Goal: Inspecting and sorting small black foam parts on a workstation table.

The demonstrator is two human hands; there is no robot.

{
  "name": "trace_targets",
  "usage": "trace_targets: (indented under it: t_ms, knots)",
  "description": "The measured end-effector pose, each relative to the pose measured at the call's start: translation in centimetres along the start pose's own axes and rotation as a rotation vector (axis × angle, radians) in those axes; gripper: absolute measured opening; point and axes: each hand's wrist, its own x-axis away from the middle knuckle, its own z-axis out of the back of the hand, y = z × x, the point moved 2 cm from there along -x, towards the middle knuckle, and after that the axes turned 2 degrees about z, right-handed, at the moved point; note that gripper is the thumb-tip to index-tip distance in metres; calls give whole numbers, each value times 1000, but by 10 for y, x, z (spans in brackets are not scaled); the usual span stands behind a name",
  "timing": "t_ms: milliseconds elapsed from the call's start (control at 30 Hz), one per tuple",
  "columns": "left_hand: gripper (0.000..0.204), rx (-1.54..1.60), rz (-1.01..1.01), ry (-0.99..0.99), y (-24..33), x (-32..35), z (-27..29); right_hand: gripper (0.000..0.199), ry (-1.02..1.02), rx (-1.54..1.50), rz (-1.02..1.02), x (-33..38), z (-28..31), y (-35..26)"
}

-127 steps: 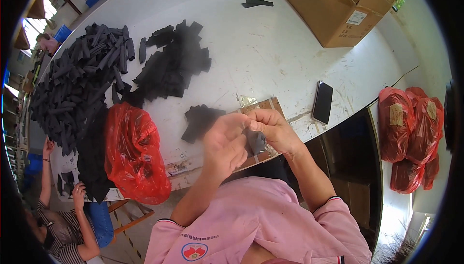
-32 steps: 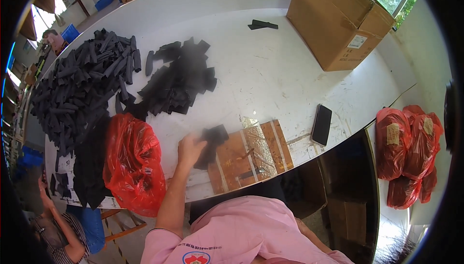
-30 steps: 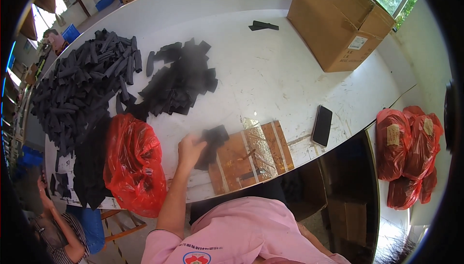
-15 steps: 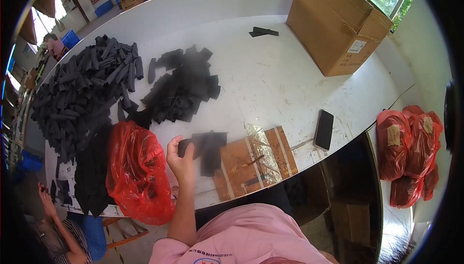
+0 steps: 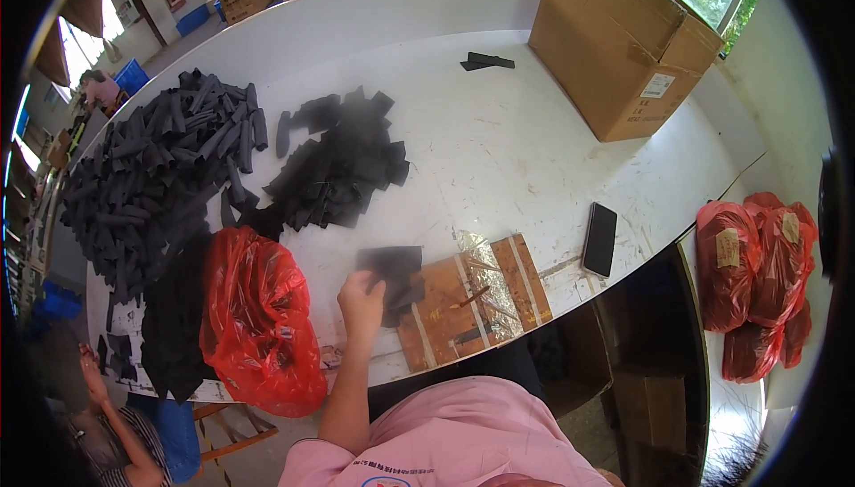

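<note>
My left hand is at the near left of a few flat black fabric pieces lying on the white table. Its fingers and thumb are closed at the edge of a black piece, mostly hidden behind the fingers. Beside these pieces lies a brown wooden board with pale strips and a shiny clear tape band across it; the pieces overlap its left edge. A thin brown stick stands up from the board. My right hand is out of sight.
Left of my hand sits a red plastic bag. Beyond are a pile of flat black pieces and a heap of rolled ones. A phone, a carton and red bags are rightward. A co-worker's hand shows at lower left.
My left hand has moved right and slightly nearer my body, toward the flat black pieces. The dark curled piece between its fingers and thumb now shows less.
</note>
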Motion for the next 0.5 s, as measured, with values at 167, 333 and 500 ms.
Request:
trace_targets:
  t_ms: [167, 333, 500]
  knots:
    - [14, -145, -149, 20, 14, 2, 6, 44, 4, 56, -8, 8, 1, 7]
    - [6, 80, -348, 144, 61, 12, 23, 42, 41, 94, -39, 24, 3, 17]
    - [7, 166, -503, 231, 97, 23, 45, 41, 74, 129, -85, 42, -8, 24]
